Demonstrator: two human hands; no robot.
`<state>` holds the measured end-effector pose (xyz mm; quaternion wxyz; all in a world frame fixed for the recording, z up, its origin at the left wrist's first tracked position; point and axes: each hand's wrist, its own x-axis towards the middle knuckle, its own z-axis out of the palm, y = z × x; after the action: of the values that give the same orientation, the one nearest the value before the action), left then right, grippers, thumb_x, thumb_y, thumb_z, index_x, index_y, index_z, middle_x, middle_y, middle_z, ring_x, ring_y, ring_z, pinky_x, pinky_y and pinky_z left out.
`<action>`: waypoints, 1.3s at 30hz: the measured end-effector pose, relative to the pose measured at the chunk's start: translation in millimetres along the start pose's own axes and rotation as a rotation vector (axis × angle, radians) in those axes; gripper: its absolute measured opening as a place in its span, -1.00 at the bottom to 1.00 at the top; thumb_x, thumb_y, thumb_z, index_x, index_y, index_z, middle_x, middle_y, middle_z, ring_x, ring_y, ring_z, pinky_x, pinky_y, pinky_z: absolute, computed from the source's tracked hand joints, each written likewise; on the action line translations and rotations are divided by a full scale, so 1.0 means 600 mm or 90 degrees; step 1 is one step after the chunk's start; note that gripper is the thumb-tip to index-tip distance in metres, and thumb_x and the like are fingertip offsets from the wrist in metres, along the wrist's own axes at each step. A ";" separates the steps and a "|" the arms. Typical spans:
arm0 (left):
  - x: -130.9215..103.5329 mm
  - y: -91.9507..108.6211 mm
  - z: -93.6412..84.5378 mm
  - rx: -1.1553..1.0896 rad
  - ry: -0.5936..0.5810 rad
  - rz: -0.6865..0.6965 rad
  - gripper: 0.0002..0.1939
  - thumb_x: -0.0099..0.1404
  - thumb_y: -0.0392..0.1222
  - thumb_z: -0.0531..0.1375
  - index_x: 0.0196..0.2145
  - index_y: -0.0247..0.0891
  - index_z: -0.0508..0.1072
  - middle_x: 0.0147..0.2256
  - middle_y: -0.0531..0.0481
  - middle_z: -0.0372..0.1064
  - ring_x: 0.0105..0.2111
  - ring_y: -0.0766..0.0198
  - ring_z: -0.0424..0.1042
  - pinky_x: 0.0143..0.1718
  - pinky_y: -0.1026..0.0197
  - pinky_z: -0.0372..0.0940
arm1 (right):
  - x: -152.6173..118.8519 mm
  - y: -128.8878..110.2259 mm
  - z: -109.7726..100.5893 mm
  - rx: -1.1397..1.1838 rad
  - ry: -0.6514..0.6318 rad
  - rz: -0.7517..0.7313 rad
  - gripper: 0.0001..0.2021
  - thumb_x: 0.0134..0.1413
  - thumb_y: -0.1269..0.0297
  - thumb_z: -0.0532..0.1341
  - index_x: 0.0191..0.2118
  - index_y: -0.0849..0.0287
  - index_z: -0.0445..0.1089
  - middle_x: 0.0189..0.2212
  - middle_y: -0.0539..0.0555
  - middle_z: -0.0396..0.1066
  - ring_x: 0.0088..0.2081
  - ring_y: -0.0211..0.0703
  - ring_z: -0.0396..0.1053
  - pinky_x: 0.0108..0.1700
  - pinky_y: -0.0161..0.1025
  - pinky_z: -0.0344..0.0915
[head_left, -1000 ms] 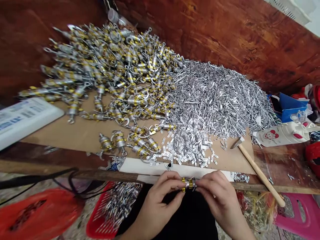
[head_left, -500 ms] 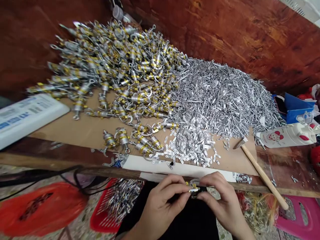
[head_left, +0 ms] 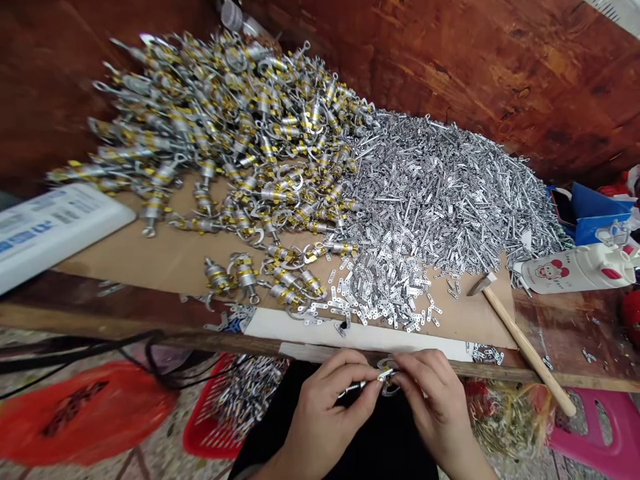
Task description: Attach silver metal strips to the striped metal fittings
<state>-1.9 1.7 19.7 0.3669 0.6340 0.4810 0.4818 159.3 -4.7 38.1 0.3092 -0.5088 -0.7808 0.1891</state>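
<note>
Just below the table edge, my left hand (head_left: 327, 407) and my right hand (head_left: 433, 400) meet over a small metal hook fitting (head_left: 387, 375) with a bit of yellow on it. My left thumb and fingertips pinch one end, where a threaded metal part shows beneath the fingers. From the other side, my right fingertips close on its curved end. Fingers cover much of the fitting. Beyond my hands lie loose flat metal links (head_left: 380, 293) with holes, and several larger silver-and-yellow hook fittings (head_left: 285, 287).
A tall heap of silver-and-yellow fittings (head_left: 240, 113) adjoins a heap of links and pins (head_left: 440, 180). At right are a hammer (head_left: 525, 343), white bottle (head_left: 575, 269) and blue box (head_left: 597, 217). A white package (head_left: 60, 227) is left; a red basket (head_left: 207, 427) of parts stands below.
The fitting has turned between my fingers, so its curved end and threaded part now show. My right hand has shifted slightly left, its fingertips closer to my left ones. The view has moved slightly.
</note>
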 end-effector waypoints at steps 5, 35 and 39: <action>-0.010 -0.007 0.002 0.053 -0.036 0.048 -0.90 0.20 -0.34 0.11 -0.41 -0.24 0.42 -0.46 0.04 0.39 -0.44 0.37 0.40 -0.41 0.37 0.34 | -0.012 -0.007 0.000 -0.018 -0.072 0.065 -0.85 0.16 0.46 0.01 -0.32 0.14 0.28 -0.42 0.03 0.33 -0.36 -0.22 0.27 -0.33 -0.27 0.24; -0.022 -0.042 0.027 0.305 -0.070 0.241 -0.79 0.29 -0.36 0.02 -0.18 -0.26 0.40 -0.35 0.02 0.40 -0.20 0.25 0.36 0.19 -0.04 -0.04 | -0.009 0.091 -0.018 -0.050 0.062 0.321 -0.87 0.11 0.23 0.15 -0.33 0.13 0.40 -0.39 0.04 0.37 -0.30 -0.15 0.28 -0.24 -0.20 0.21; -0.022 -0.041 0.026 0.280 -0.065 0.237 -0.84 0.27 -0.39 0.04 -0.34 -0.24 0.39 -0.38 0.05 0.41 -0.21 0.24 0.39 0.20 -0.06 -0.06 | -0.003 0.084 -0.001 -0.176 0.056 0.314 -0.86 0.05 0.20 0.20 -0.36 0.16 0.38 -0.42 0.04 0.39 -0.34 -0.11 0.27 -0.26 -0.16 0.17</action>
<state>5.9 -4.2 -10.9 0.1492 0.7991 0.4302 0.3926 194.4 14.5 7.0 0.2151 -0.7283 -0.6379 0.1281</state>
